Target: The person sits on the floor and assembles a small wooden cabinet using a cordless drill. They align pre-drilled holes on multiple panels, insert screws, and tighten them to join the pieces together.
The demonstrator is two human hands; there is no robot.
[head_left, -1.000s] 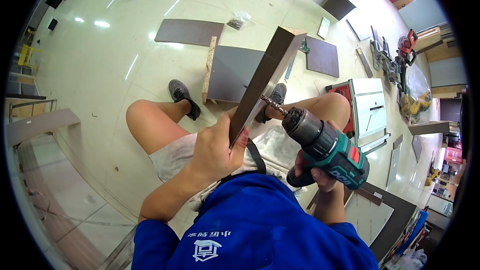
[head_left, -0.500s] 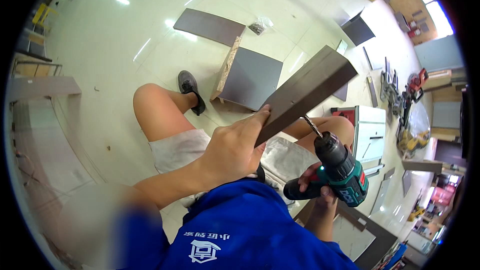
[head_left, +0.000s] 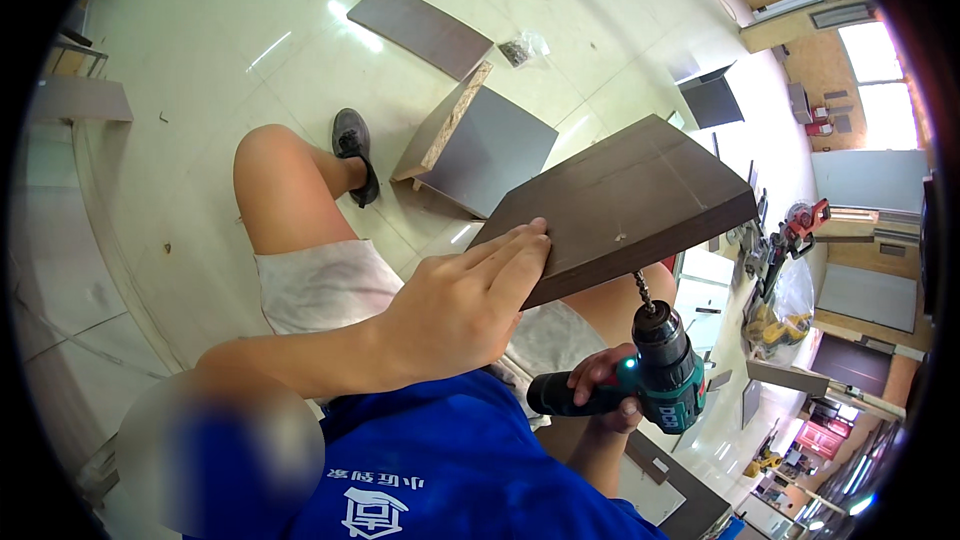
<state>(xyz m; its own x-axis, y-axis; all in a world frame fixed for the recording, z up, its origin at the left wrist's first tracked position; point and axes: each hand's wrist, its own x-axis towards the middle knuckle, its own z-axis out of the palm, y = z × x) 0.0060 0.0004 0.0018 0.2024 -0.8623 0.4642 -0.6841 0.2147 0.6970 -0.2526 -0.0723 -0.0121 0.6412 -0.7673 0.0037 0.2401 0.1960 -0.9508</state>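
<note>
My left hand [head_left: 462, 305] grips a dark brown board [head_left: 625, 200], fingers flat on its broad face and thumb hidden beneath. A faint line and a small pale mark show on that face. In my right hand [head_left: 608, 392] is a green and black cordless drill [head_left: 668, 365], its lamp lit. The drill bit [head_left: 643, 287] points up at the board's near edge. Its tip meets or passes behind that edge; I cannot tell whether it has entered the wood.
Beyond my knee stands a grey cabinet box [head_left: 490, 150] with a raw chipboard edge. Behind it lie a loose brown panel [head_left: 420, 30] and a clear bag of small parts [head_left: 523, 48]. A red saw [head_left: 800, 225] and a plastic-wrapped yellow tool [head_left: 780, 320] are at the right.
The board has turned so its broad face shows more. The drill has come closer to it, and less of the bit is visible. My view has shifted.
</note>
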